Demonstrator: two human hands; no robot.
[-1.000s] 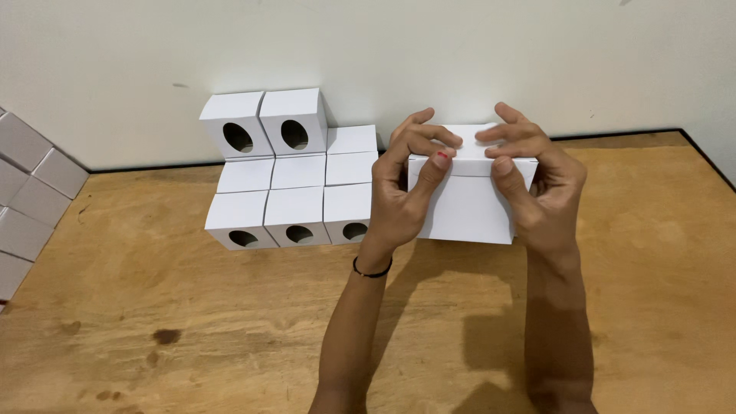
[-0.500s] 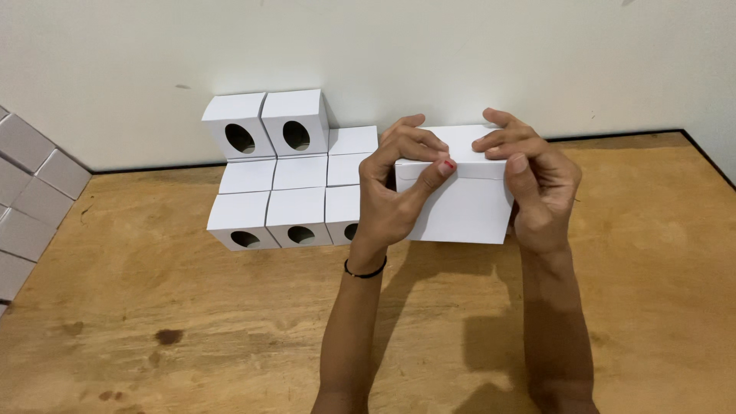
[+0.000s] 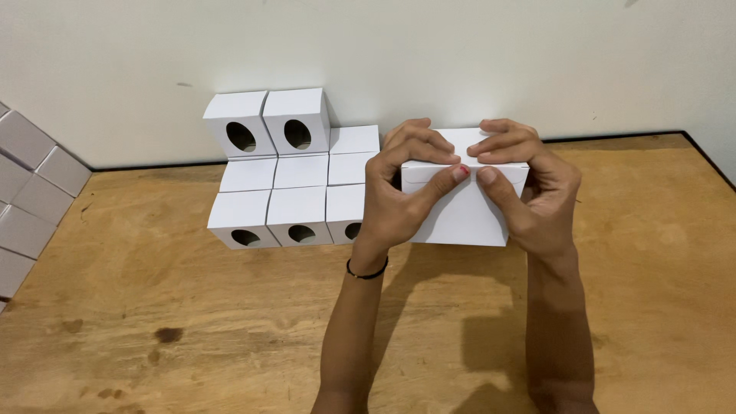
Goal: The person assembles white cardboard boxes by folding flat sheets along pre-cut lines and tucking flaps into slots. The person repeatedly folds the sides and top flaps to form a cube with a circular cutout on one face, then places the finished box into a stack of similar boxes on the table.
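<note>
Both of my hands grip one white cardboard box (image 3: 460, 218) held just above the wooden table (image 3: 629, 253). My left hand (image 3: 399, 195) wraps its left side, thumb pressed on the front near the top edge. My right hand (image 3: 529, 188) wraps the right side, its thumb meeting the left thumb at the top flap. Fingers of both hands curl over the box's lid. Just left of the held box stands a group of small white cube boxes with oval holes (image 3: 287, 195), and my left hand hides part of the nearest one.
Two of the cube boxes (image 3: 268, 123) sit stacked on the back row against the white wall (image 3: 460, 54). Grey and white tiles or boxes (image 3: 27, 192) lie at the table's left edge. A dark stain (image 3: 169, 335) marks the wood in front.
My thumbs have slid toward each other along the box's top front edge, and the fingers have closed further over the lid. The box has shifted slightly left.
</note>
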